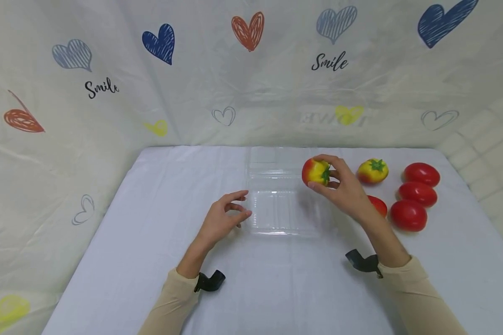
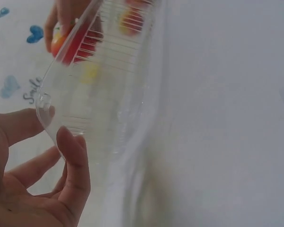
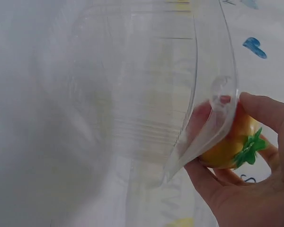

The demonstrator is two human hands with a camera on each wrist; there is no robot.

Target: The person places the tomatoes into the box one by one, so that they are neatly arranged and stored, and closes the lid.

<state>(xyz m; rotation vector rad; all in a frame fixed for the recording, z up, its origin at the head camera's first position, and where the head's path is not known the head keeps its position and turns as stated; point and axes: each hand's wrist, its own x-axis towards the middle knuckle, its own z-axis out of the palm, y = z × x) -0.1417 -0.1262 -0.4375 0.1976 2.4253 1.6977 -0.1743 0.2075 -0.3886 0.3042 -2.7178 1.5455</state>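
Note:
A clear plastic box [image 1: 276, 211] lies on the white cloth, its lid [image 1: 272, 160] folded back toward the wall. My right hand [image 1: 344, 186] holds a red-and-yellow toy tomato [image 1: 312, 171] between thumb and fingers, above the box's far right side. In the right wrist view, the tomato's green leafy top [image 3: 250, 150] faces the palm, and the box's plastic covers part of the fruit. At the box's left edge is my left hand [image 1: 221, 220], thumb and index finger apart. The left wrist view has its fingertips [image 2: 66, 135] right at the clear rim.
Right of the box lie another red-and-yellow toy tomato [image 1: 373, 171] and several glossy red rounded fruits [image 1: 409, 215]. One red fruit [image 1: 378, 204] is partly hidden by the right forearm. A heart-printed cloth [image 1: 276, 93] hangs behind the table.

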